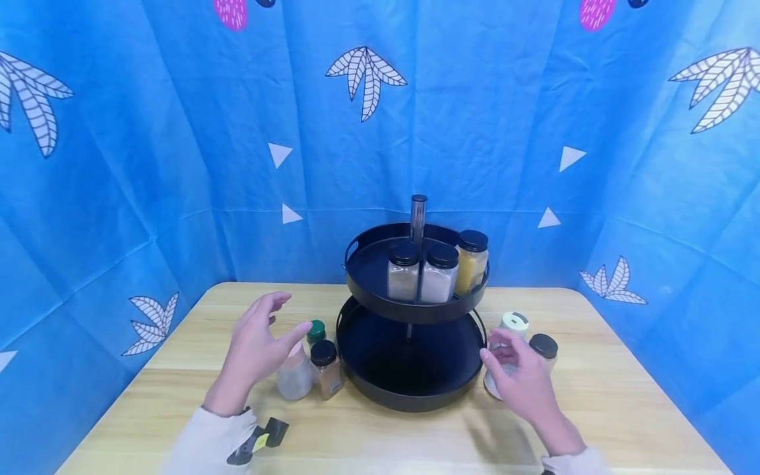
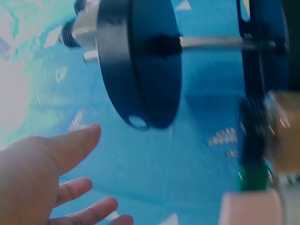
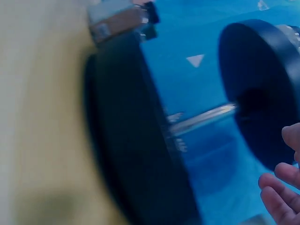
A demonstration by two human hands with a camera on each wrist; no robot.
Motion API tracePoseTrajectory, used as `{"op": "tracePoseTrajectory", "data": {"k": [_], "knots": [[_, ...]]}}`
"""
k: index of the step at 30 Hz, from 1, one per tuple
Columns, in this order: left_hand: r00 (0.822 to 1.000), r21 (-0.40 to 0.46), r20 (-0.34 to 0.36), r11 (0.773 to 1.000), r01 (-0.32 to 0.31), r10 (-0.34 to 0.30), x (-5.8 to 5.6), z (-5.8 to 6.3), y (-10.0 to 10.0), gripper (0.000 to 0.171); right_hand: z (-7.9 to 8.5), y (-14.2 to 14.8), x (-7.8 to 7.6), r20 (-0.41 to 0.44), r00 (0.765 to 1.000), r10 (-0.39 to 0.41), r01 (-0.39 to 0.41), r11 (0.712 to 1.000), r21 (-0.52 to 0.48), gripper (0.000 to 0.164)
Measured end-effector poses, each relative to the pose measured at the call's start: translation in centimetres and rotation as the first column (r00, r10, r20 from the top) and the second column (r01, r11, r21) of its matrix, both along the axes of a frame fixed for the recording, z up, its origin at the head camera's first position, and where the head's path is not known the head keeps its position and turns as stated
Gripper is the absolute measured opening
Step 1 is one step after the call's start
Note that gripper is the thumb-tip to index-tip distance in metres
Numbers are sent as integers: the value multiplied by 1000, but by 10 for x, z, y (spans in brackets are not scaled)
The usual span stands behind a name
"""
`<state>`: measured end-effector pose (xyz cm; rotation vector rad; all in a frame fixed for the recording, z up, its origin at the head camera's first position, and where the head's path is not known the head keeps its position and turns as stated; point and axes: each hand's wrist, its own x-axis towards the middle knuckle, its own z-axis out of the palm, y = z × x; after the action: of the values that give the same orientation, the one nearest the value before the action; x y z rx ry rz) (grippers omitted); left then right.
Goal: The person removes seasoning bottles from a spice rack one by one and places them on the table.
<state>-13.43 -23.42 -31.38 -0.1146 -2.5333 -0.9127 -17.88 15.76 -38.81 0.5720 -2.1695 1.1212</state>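
My left hand (image 1: 256, 343) hovers with thumb and fingers apart, holding nothing, over the left part of the table. Beside it stand a jar with a pale pink lid (image 1: 294, 381), a black-lidded jar of brown spice (image 1: 328, 375) and a green-capped bottle (image 1: 317, 330). On the other side, my right hand (image 1: 527, 386) has loosely bent fingers with nothing gripped. It partly hides a container with a pale green lid (image 1: 515, 322) and a black-lidded jar (image 1: 543, 346). Between the hands rises a black two-tier round rack, its lower tray (image 1: 410, 401) bare inside.
On the upper tray (image 1: 415, 313) stand a jar of greyish powder (image 1: 403, 280), a jar of white powder (image 1: 439, 282) and a jar of yellow powder (image 1: 470, 267). A metal post (image 1: 418, 221) joins the tiers. Blue patterned cloth (image 1: 475, 132) encloses the wooden table (image 1: 380, 442).
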Motion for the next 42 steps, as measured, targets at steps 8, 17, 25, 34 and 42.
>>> {"op": "tracePoseTrajectory", "data": {"k": [8, 17, 25, 34, 42], "knots": [[980, -55, -145, 990, 127, -134, 0, 12, 50, 63, 57, 10, -11, -14, 999, -46, 46, 999, 13, 39], [949, -79, -259, 984, 162, -177, -13, 22, 86, 66, 106, 2, -37, -148, 989, -5, 13, 998, 57, 43], [962, -96, -241, 990, 103, -124, -28, 16, 107, 74, 123, -10, -56, -67, 998, -6, 13, 995, 101, 48], [964, -114, -246, 991, 74, -101, -38, 9, 117, 64, 124, -20, -62, 56, 998, 20, -29, 985, 171, 56], [958, -110, -272, 992, 63, -91, -44, 4, 118, 51, 122, -26, -65, 29, 999, 31, -37, 975, 219, 57]]}}
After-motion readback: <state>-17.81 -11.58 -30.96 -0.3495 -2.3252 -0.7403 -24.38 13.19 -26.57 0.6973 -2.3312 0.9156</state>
